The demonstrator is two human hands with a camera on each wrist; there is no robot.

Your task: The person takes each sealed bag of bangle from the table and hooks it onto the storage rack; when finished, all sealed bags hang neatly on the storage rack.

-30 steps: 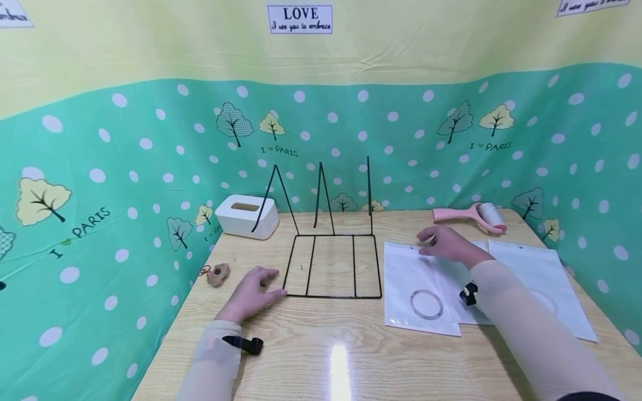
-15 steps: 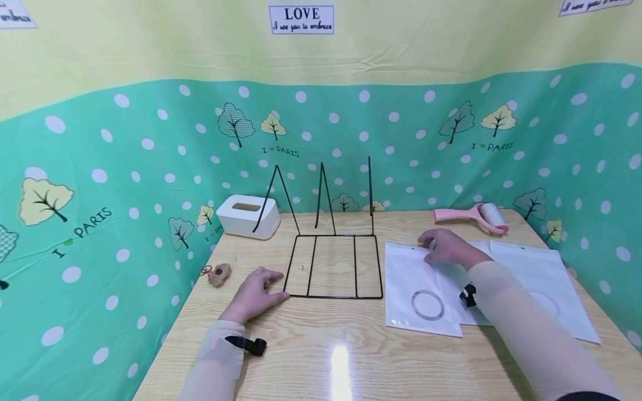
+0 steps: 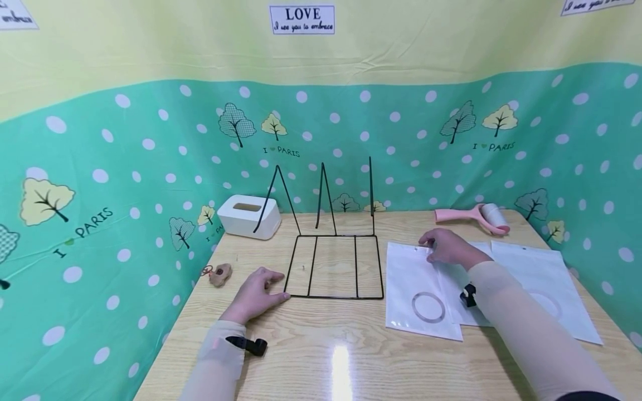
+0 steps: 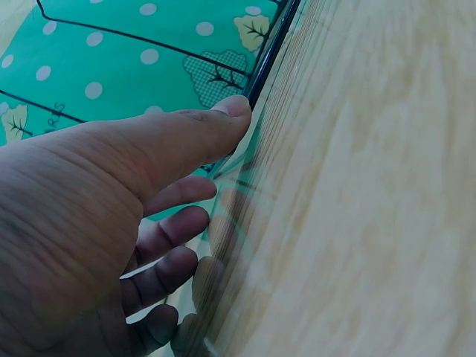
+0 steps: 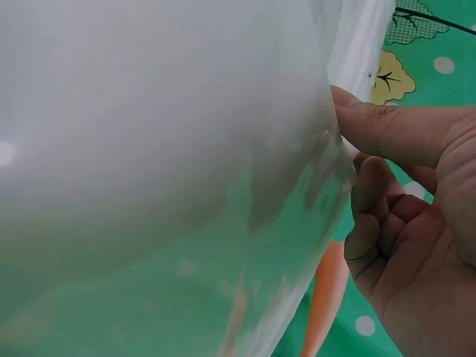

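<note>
Facing a cloth backdrop [image 3: 326, 122] in yellow and spotted green, spreading across the upper half of the head view with printed trees and lettering. Working over a light wood-grain counter [image 3: 291, 362] toward the bottom of the frame, wearing pale sleeves [image 3: 213, 365] with dark straps [image 3: 246, 343] at the wrists. Resting the left hand [image 3: 253, 295] at the lower left of centre, with loosely bent fingers spreading apart, and touching the near left corner of the black wire rack [image 3: 335, 235] with the thumb tip. Having that rack at the frame's centre, with its base lying flat and its tall rods rising at the back. Pinching the upper edge of the left white pouch [image 3: 408, 284] between thumb and index finger of the right hand [image 3: 451, 248], right of centre, and curling the other fingers inward. Having that pouch just beside the rack, lying partly over the middle white pouch [image 3: 453, 284], with the right white pouch [image 3: 541, 273] lying farther right. Seeing also a white slotted box [image 3: 246, 224] standing left of centre, a small brown object [image 3: 220, 274] with a red cord lying below it, and a pink roller [image 3: 476, 214] lying above the pouches.
</note>
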